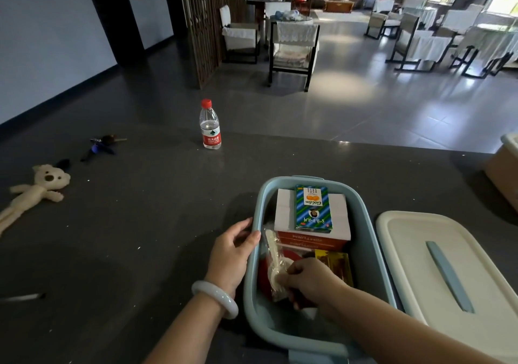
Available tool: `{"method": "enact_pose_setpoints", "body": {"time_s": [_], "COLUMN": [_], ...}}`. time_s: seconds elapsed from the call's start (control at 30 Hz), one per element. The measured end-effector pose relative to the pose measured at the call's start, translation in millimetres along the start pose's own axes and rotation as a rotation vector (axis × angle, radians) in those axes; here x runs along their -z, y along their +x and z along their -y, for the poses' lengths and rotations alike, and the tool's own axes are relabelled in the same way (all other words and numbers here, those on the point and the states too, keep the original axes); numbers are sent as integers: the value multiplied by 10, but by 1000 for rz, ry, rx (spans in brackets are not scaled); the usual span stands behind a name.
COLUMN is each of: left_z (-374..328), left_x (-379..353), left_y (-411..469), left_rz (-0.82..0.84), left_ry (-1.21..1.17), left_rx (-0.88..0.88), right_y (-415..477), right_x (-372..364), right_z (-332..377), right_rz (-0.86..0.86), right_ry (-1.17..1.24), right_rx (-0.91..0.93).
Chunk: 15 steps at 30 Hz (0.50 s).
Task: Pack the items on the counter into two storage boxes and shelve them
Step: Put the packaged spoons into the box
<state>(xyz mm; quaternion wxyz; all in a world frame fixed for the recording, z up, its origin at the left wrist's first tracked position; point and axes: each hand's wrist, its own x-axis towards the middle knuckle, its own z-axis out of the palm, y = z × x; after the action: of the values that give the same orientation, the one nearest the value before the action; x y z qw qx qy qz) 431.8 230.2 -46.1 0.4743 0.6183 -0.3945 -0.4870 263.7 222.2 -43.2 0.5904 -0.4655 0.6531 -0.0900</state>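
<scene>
Far left on the dark counter (pixel 140 223): cream plush toy (pixel 42 187) lying flat, limbs spread. A thin pale stick-like item (pixel 22 297) lies at the left edge; too blurred to identify. Behind the toy is a bunch of keys with dark tags (pixel 102 144). Further right a water bottle (pixel 210 125) stands upright with a red cap and red label, well apart from everything else.

Centre: left hand (pixel 232 254), pale bangle (pixel 214 297) on the wrist, grips the left rim of the blue storage box (pixel 374 251), thumb hooked over the edge.

Inside the storage box, far end: white carton (pixel 286 209) resting on an orange carton (pixel 311 241), with a green striped packet (pixel 314 208) flat on top. Near end: yellow packet (pixel 336 265) and a red item (pixel 265 276), both partly hidden.

Right hand (pixel 311 279) is down in the box, fingers curled, pinching a plastic-wrapped spoon (pixel 273 254) that leans along the left inner wall. The hand covers the spoon's lower end.

Right of the box, just beside it: cream lid (pixel 448 274) lying flat on the counter, blue handle strip up. Far right edge: a cardboard box (pixel 504 178) and the corner of a second pale container (pixel 511 142), both cut off.
</scene>
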Motion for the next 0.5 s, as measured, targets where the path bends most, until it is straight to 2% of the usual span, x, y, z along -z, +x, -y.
{"method": "enact_pose_setpoints", "body": {"time_s": [0.2,0.4,0.5], "left_z": [-2,9,17], "left_x": [0,9,2], "left_y": [-15,-9,-6], "left_rz": [12,32,15], "left_ry": [0,5,7], "left_rx": [-17,-4,-13], "right_y": [109,128,182], "right_x": [-164,-221,-204], "right_z": [40,-3,32], "right_rz": [7,-12,-53], "right_ry": [0,-220,-163], "right_rx": [-8,-28,-30]}}
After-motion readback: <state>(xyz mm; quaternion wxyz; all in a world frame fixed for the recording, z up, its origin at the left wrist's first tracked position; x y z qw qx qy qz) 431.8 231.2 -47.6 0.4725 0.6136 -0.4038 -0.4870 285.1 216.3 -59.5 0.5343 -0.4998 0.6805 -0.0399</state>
